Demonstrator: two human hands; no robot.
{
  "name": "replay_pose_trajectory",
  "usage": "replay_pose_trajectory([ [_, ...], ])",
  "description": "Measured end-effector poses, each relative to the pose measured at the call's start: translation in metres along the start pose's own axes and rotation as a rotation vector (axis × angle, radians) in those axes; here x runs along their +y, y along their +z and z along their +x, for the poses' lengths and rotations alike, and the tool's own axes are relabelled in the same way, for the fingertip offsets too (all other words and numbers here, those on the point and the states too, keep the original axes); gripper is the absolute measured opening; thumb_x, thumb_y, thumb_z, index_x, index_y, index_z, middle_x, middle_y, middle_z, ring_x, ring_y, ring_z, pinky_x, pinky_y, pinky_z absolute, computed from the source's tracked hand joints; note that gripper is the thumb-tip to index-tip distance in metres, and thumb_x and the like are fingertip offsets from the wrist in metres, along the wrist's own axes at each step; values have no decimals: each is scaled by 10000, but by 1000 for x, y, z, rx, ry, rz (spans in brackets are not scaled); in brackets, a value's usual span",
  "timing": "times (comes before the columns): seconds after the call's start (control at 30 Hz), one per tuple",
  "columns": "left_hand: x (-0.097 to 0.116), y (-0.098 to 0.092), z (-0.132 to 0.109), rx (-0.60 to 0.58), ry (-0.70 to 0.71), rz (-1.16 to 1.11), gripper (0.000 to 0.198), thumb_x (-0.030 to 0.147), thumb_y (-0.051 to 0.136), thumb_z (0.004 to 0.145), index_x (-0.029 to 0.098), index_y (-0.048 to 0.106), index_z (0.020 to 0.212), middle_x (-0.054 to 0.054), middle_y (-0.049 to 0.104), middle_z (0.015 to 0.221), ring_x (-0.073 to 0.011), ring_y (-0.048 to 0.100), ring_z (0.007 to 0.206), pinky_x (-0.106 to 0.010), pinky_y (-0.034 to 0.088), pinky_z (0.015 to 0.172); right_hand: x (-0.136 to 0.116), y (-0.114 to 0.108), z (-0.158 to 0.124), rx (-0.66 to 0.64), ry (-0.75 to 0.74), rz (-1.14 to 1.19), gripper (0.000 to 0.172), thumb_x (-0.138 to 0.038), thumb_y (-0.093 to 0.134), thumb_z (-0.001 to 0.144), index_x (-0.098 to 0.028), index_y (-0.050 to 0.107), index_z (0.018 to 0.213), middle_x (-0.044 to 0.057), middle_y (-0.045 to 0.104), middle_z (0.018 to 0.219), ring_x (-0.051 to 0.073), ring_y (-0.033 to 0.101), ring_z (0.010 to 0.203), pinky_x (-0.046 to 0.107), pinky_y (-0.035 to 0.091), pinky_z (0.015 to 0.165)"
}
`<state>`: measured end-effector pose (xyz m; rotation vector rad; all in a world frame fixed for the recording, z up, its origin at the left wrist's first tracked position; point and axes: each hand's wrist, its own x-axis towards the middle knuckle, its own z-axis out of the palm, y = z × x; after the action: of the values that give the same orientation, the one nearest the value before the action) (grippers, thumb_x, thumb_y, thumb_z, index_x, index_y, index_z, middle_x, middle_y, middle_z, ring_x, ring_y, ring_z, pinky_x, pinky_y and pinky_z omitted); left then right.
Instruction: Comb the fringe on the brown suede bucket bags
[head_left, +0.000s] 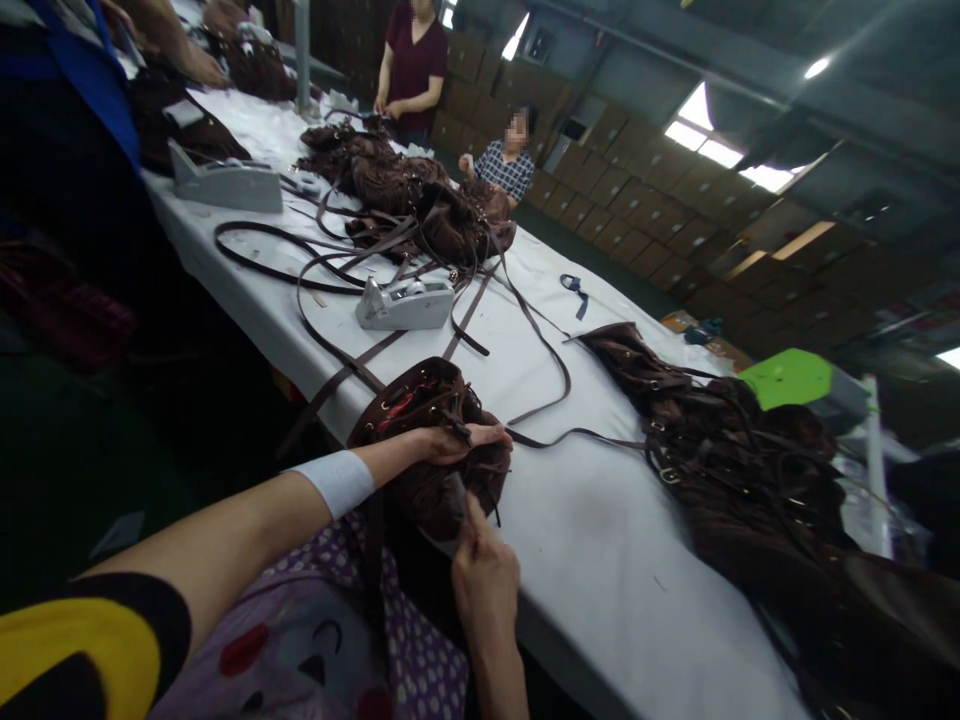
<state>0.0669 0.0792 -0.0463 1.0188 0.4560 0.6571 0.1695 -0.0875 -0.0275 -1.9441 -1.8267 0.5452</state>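
Observation:
A dark brown drawstring handbag [420, 410] with gold eyelets and some red showing at its opening lies at the table edge in front of me. My left hand [469, 445] reaches across it, its fingers closed on the bag's far side. Below, my right hand [486, 570] is closed with the index finger pointing forward. Between its fingertips is a small flat grey piece [455, 495], held against the bag; its kind is too blurred to tell. A white band [334, 483] wraps my left forearm.
Grey tape dispensers [405, 303] stand on the white table [600, 500]. A pile of brown bags [420, 190] with trailing straps lies beyond, another heap [750, 480] at right. A blue ribbon-like item [574, 290] lies between. Several people work around the table; stacked cartons [637, 210] line the back.

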Motion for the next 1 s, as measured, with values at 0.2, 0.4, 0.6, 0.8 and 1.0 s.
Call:
replay_pose_trajectory([
  [0.2,4,2,-2,27,60,15,452,543,548,799,146,675,974,-90,665,1003,-206,562,985,-384,328,1006,-13,29,-37,-334,-237,376,382,-215,454,855,-249,600,1207,40,673,1109,199,641,978,292,507,829],
  [0.4,6,3,-6,46,62,76,431,507,545,806,149,660,1016,-82,671,990,-205,568,979,-378,344,987,5,21,-38,-32,-40,375,466,-416,429,881,-191,547,1271,64,706,883,207,653,805,276,531,667],
  [0.6,38,22,-37,-7,60,189,343,379,644,769,176,651,1046,-63,675,1003,-215,567,1008,-355,385,942,10,11,-21,-47,125,543,587,-493,475,859,-136,474,1325,34,662,701,168,611,602,251,489,543],
  [0.8,80,24,-98,236,277,307,299,352,641,780,154,648,1004,-55,690,879,-181,620,853,-318,461,809,-2,2,-18,-244,425,1350,701,-386,676,761,-163,380,1356,52,684,802,137,632,646,228,484,571],
  [1.0,71,-12,-118,878,442,262,365,431,597,788,165,561,1035,-24,654,856,-140,607,752,-246,471,661,-3,5,-17,-197,412,1305,706,-400,675,758,-146,379,1346,84,699,834,160,651,669,232,481,556],
])
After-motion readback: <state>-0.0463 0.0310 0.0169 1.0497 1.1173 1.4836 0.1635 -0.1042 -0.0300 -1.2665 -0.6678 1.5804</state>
